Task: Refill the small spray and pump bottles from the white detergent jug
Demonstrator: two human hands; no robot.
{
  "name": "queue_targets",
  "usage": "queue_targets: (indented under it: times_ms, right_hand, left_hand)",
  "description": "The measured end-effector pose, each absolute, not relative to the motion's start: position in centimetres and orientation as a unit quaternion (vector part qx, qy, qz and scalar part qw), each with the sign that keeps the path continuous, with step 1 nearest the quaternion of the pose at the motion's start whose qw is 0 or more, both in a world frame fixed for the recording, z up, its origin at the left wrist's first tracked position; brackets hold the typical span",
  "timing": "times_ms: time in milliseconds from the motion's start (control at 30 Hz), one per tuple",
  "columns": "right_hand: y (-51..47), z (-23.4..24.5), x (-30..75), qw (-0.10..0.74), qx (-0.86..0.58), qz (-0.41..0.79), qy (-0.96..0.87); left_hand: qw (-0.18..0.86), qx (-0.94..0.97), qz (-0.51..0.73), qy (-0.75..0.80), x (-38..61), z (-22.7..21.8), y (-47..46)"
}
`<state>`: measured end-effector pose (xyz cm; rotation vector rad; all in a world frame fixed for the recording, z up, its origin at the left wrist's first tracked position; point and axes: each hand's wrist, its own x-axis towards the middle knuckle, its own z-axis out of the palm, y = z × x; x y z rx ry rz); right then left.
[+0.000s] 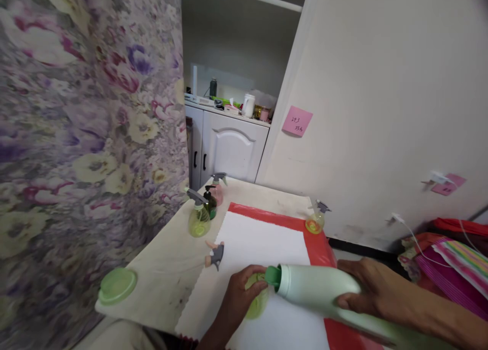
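My left hand [242, 289] is closed around the neck of a clear yellow-green spray bottle [257, 308] that has no spray head on it. In my right hand [368, 288] lies a big pale green detergent bottle [310, 284], tipped nearly level. Its dark green spout [272, 276] meets the spray bottle's mouth by my left fingers; whether liquid is flowing I cannot tell. A loose grey trigger spray head [216, 255] rests left of my hands, at the edge of the white sheet [263, 243]. Farther left sits a light green cap [117, 285].
At the table's back left stand a yellow-green spray bottle [199, 220], a dark pump bottle [210, 202] and a pink spray bottle [217, 191]. Another yellow spray bottle [314, 221] is on the red sheet [318, 248] at back right. A floral curtain [91, 111] hangs at left.
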<state>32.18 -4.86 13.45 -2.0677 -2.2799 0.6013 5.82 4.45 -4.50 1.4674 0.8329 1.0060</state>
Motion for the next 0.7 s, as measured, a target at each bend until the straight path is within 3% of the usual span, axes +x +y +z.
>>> queue_targets:
  times_ms: [700]
  right_hand:
    - [-4.7, 14.8, 31.1, -0.014, -0.661, 0.195, -0.725]
  left_hand:
    - [0.546, 0.628, 0.417, 0.365, 5.7, -4.2, 4.5]
